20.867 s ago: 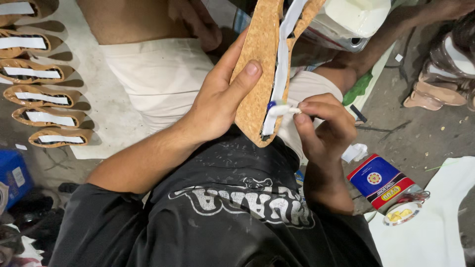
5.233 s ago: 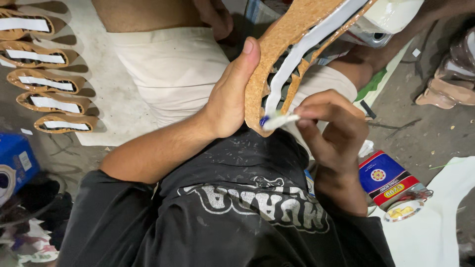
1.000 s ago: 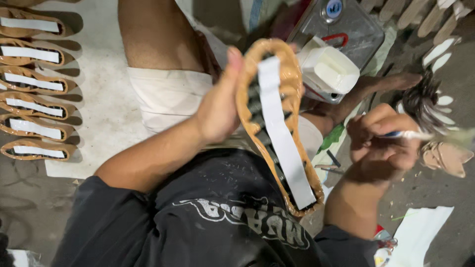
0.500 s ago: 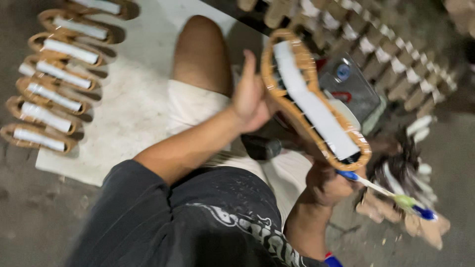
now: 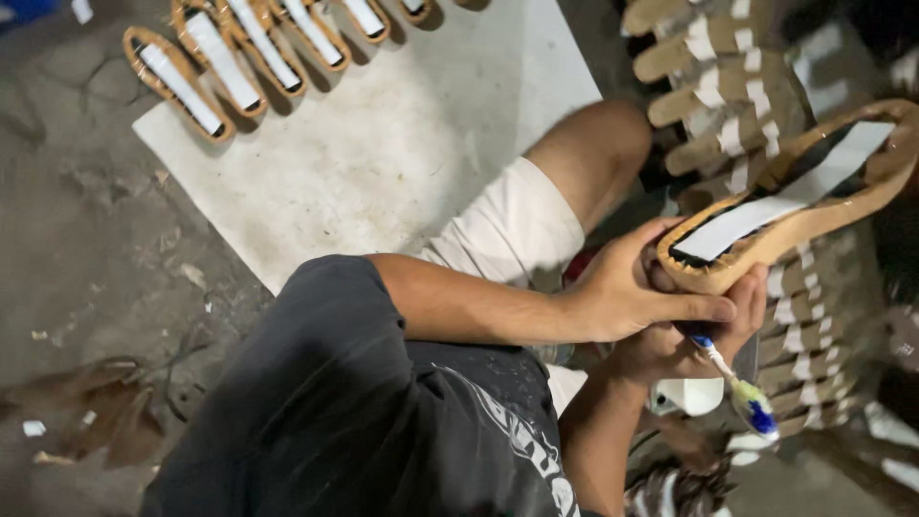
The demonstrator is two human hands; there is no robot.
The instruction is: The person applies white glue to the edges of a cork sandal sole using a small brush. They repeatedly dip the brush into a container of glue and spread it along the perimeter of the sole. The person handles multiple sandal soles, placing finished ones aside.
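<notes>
Head view, seated on floor.

Left hand (image 5: 632, 292): grip closed on the heel end of a tan shoe sole (image 5: 795, 206), thumb along the underside, fingers wrapped around the rim. Sole held up at right of frame, tilted, toe end toward the upper right edge. White strip (image 5: 785, 191) running lengthwise down its dark middle.

Right hand (image 5: 684, 340): directly beneath the left hand and touching it, grip closed on a toothbrush (image 5: 732, 383). Handle blue and white, head with green and blue end pointing down and to the right, clear of the sole.

Behind the held sole, at right: rows of tan soles (image 5: 737, 105) with white patches, overlapping, blurred.

Upper left: white sheet (image 5: 402, 163) flat on the concrete floor (image 5: 86, 249). Along its far edge, a row of at least 5 tan soles (image 5: 230, 57), each with a white strip, lying side by side, well apart from the hands.

White rounded container (image 5: 689, 394) partly visible just under the right hand; shape otherwise unclear.

Bent knee, white shorts (image 5: 517, 225), dark shirt in foreground.
</notes>
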